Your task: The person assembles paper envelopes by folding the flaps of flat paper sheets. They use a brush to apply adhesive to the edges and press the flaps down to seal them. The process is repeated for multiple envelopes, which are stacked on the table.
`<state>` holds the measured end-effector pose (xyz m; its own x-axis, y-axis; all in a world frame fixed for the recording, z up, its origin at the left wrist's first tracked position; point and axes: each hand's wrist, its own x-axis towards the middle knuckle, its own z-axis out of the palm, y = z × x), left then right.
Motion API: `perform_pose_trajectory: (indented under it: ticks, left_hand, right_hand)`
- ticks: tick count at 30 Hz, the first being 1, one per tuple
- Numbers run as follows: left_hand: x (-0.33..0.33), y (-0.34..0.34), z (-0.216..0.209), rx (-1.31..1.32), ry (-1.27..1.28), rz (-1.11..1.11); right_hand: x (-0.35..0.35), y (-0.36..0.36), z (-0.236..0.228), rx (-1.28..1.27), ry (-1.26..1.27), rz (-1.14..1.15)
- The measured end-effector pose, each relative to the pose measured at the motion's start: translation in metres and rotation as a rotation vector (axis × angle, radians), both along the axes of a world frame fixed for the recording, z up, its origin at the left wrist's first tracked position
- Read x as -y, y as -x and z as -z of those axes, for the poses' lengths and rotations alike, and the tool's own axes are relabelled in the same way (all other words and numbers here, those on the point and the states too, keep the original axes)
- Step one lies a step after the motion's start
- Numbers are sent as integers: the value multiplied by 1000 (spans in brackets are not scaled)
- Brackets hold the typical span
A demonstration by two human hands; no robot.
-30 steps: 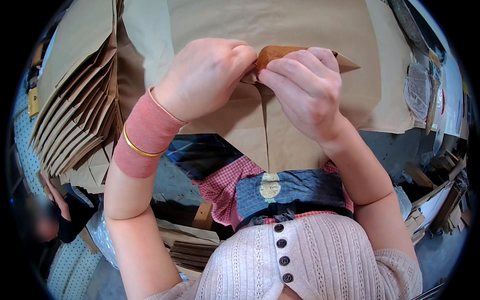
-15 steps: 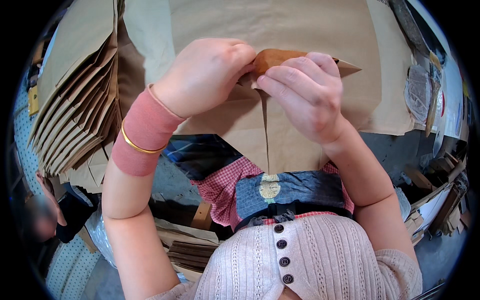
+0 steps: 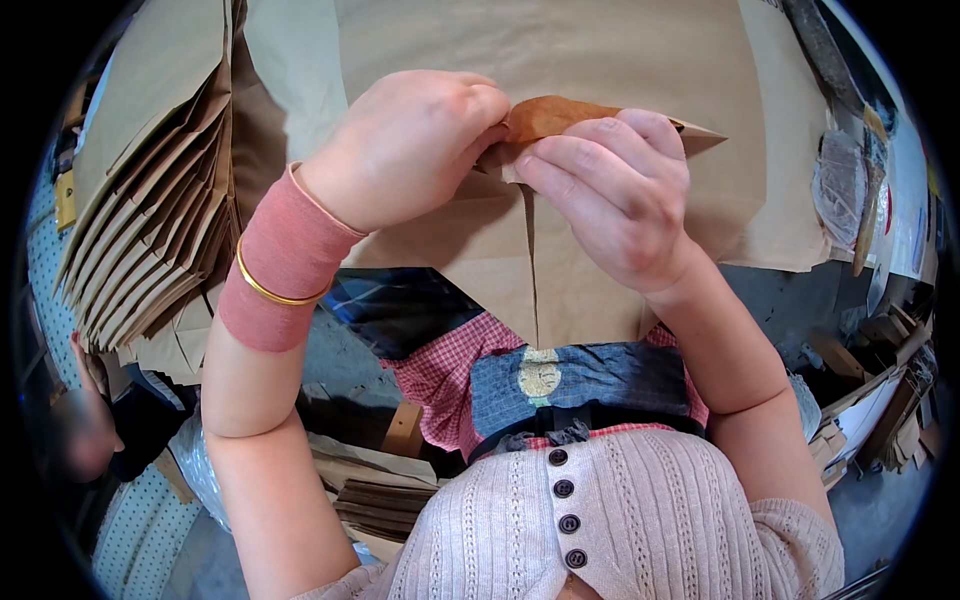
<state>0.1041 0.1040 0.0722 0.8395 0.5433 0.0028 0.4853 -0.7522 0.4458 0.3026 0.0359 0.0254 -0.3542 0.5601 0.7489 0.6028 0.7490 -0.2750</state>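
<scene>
A large brown paper bag (image 3: 560, 265) lies over the front edge of the work surface, its folded flap hanging toward me. My left hand (image 3: 425, 140) pinches the paper at the left of a raised fold, fingertips curled and partly hidden. On the other side my right hand (image 3: 620, 190) has its fingers pressed together on the same fold. Between the hands bulges a curved orange-brown patch (image 3: 555, 117), which seems to be part of the bag's paper. A pointed paper corner (image 3: 700, 137) sticks out beyond my right hand. A salmon wristband (image 3: 285, 262) and a thin gold bangle circle my left forearm.
Fanned brown paper bags (image 3: 150, 215) are stacked at the left. A brush (image 3: 868, 190) and a clear plastic piece (image 3: 838, 180) lie at the right edge. Another person (image 3: 85, 430) is at the lower left. Below, more folded paper (image 3: 385, 510) is piled.
Both hands keep their hold on the fold. My left hand and forearm have shifted slightly up and left, and the orange-brown patch shows a little differently shaped.
</scene>
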Motion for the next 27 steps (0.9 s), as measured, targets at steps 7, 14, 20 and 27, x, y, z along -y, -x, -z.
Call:
perform_pose_trajectory:
  ticks: [7, 14, 20, 27]
  left_hand:
    - [-5, 0, -5, 36, 103, 52]
    - [-1, -2, -4, -98, -60, 45]
    - [-7, 0, -3, 6, 79, 11]
    - [-5, -3, -3, -112, -23, 74]
  right_hand:
    - [-1, 3, -3, 43, 33, 60]
    - [3, 4, -4, 63, 55, 46]
    - [4, 5, 1, 68, 18, 78]
    - [5, 5, 0, 56, 42, 69]
